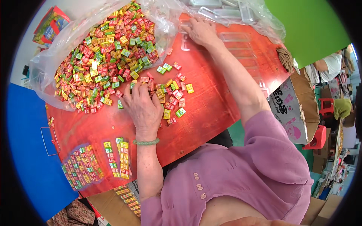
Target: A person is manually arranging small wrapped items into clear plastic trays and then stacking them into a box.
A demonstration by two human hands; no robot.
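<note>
A big heap of small boxed packets in red, yellow and green fills a clear plastic bag spread on the red table. My left hand, with a green bead bracelet at its wrist, rests palm down at the heap's near edge. Its fingers are bent and apart, touching loose packets; what lies beneath the palm is hidden. My right hand reaches to the far edge, fingers stretched out over a clear plastic tray. More clear trays lie in a row beside my right forearm.
Filled strips of packets and a block of filled trays lie at the near left. A bag of clear trays sits at the far edge. Brown gloves or cloth lie at the right corner, above a cardboard box.
</note>
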